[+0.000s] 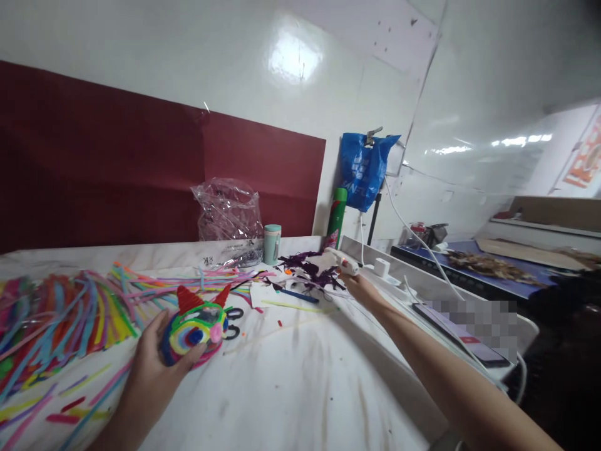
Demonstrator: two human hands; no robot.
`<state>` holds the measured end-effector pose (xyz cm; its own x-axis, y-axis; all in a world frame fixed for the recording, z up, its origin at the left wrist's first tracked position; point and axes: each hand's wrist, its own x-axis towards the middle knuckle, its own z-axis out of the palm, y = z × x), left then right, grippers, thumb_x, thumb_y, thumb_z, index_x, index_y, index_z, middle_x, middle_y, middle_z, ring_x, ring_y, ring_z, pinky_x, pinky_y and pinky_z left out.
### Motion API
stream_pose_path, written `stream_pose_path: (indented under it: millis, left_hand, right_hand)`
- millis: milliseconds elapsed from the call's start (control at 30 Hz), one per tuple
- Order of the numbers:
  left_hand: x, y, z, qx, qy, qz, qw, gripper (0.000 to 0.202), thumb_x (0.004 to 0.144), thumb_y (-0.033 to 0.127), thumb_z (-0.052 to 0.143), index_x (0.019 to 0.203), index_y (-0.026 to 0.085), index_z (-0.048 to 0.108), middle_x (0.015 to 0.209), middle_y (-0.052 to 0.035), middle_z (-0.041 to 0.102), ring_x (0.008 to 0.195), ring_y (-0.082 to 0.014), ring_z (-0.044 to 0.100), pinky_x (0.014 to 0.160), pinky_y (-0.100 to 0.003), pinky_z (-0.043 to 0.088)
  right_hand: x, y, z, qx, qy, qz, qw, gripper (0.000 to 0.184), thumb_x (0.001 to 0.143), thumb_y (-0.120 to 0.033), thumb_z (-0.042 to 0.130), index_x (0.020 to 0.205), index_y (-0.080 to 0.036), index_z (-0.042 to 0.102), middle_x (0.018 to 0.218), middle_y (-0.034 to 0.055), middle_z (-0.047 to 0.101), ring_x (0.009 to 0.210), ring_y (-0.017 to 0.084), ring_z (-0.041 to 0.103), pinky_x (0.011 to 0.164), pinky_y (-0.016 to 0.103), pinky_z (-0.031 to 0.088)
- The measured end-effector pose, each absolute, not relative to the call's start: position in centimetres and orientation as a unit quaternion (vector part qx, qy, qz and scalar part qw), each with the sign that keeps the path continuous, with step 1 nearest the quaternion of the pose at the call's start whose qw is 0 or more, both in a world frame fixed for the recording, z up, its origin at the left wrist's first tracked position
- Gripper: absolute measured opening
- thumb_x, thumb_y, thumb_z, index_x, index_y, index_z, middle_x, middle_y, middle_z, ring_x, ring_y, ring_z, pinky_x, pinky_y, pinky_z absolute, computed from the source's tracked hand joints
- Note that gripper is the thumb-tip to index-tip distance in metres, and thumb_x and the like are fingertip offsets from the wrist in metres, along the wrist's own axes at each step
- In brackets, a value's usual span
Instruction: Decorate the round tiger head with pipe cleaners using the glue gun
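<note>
My left hand is wrapped round a small colourful figure made of pipe cleaners. It has red horns, a large ringed eye with a blue middle, a pink nose and green edging. Two black curled pieces show at its right side. Farther off to the right, my right hand is closed on a white glue gun, whose nozzle points left over a heap of dark purple scraps. Part of the gun's handle is hidden by the fingers.
Bundles of coloured pipe cleaners cover the table's left side. Behind stand a mint green cup, a clear plastic bag and a green spray can. A blue pen, a power strip and a phone lie about.
</note>
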<state>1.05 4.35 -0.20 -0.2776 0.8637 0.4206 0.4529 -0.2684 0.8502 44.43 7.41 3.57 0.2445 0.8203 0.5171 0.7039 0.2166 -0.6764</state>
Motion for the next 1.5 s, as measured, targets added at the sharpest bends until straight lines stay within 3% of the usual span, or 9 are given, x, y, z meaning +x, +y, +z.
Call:
stream_pose_path:
  millis: [133,200,433,567,767,967,1067,1333,1500]
  left_hand:
    - [0.6,1.7,1.5,0.653,0.461,0.597,-0.066,0.074,0.062,0.045,0.069,0.128,0.022,0.045,0.138,-0.0131,0.045,0.132,-0.0347,0.040,0.112,-0.048,0.028]
    - [1.2,-0.2,2.2,0.725,0.385,0.561,-0.105,0.052,0.072,0.035,0.064,0.121,0.029,0.051,0.133,-0.0082,0.051,0.127,-0.0305,0.046,0.109,-0.046,0.035]
    - [9.6,0.3,4.4,0.840,0.388,0.355,0.132,0.031,0.076,0.020,0.055,0.103,0.025,0.067,0.144,-0.0112,0.044,0.109,-0.0268,0.060,0.081,-0.036,0.054]
    - [13.9,3.4,4.1,0.842,0.364,0.321,0.235,0.043,0.070,0.018,0.060,0.113,0.023,0.065,0.138,-0.0105,0.051,0.096,-0.0222,0.063,0.090,-0.038,0.050]
    - [16.1,7.8,2.1,0.792,0.429,0.337,0.273,0.059,0.073,0.016,0.060,0.131,0.020,0.051,0.151,-0.0131,0.032,0.126,-0.0254,0.048,0.103,-0.039,0.040]
    - [17.7,9.8,3.2,0.782,0.460,0.325,0.264,0.033,0.070,0.003,0.055,0.098,0.016,0.066,0.152,-0.0153,0.029,0.137,-0.0299,0.034,0.109,-0.045,0.031]
    - [16.0,6.5,2.9,0.794,0.449,0.327,0.245,0.031,0.074,0.009,0.054,0.102,0.020,0.063,0.148,-0.0130,0.036,0.126,-0.0275,0.049,0.102,-0.045,0.041]
    - [2.2,1.1,2.4,0.708,0.458,0.532,-0.080,0.038,0.078,0.035,0.059,0.113,0.020,0.055,0.126,-0.0142,0.052,0.123,-0.0287,0.047,0.105,-0.047,0.036]
    - [-2.3,3.1,3.8,0.612,0.598,0.514,0.059,0.053,0.074,0.046,0.059,0.118,0.017,0.052,0.119,-0.0121,0.058,0.118,-0.0288,0.052,0.100,-0.044,0.041]
  right_hand:
    - [41.5,8.0,3.3,-0.607,-0.628,0.029,0.486,0.022,0.076,-0.034,0.045,0.085,-0.019,0.057,0.083,0.0089,0.064,0.078,0.027,0.057,0.069,0.037,0.044]
    - [40.1,7.8,3.2,-0.590,-0.645,0.037,0.484,0.019,0.077,-0.035,0.044,0.082,-0.020,0.055,0.078,0.0074,0.062,0.074,0.026,0.057,0.068,0.036,0.044]
    - [36.2,5.9,2.3,-0.522,-0.705,0.094,0.471,0.014,0.078,-0.036,0.046,0.076,-0.022,0.050,0.075,0.0047,0.059,0.070,0.023,0.055,0.066,0.034,0.044]
    - [35.6,5.0,2.3,-0.498,-0.709,0.129,0.483,0.016,0.076,-0.038,0.049,0.072,-0.023,0.051,0.075,0.0049,0.060,0.072,0.024,0.056,0.068,0.035,0.044]
    - [38.4,5.8,2.9,-0.525,-0.604,0.191,0.568,0.020,0.073,-0.036,0.052,0.083,-0.020,0.059,0.078,0.0073,0.064,0.071,0.025,0.057,0.065,0.037,0.045]
    - [39.8,6.2,2.6,-0.474,-0.523,0.338,0.623,0.027,0.073,-0.032,0.047,0.092,-0.016,0.058,0.081,0.0079,0.067,0.061,0.018,0.058,0.054,0.029,0.045]
    - [39.6,5.9,2.8,-0.425,-0.510,0.410,0.625,0.025,0.071,-0.032,0.050,0.089,-0.017,0.058,0.083,0.0091,0.069,0.065,0.019,0.061,0.058,0.029,0.048]
    - [37.1,3.7,4.0,-0.361,-0.477,0.544,0.588,0.020,0.072,-0.033,0.056,0.084,-0.017,0.061,0.077,0.0071,0.070,0.053,0.014,0.058,0.050,0.026,0.046]
    - [34.2,2.5,4.4,-0.325,-0.469,0.613,0.547,0.019,0.071,-0.034,0.058,0.078,-0.017,0.063,0.069,0.0056,0.067,0.049,0.013,0.054,0.047,0.024,0.041]
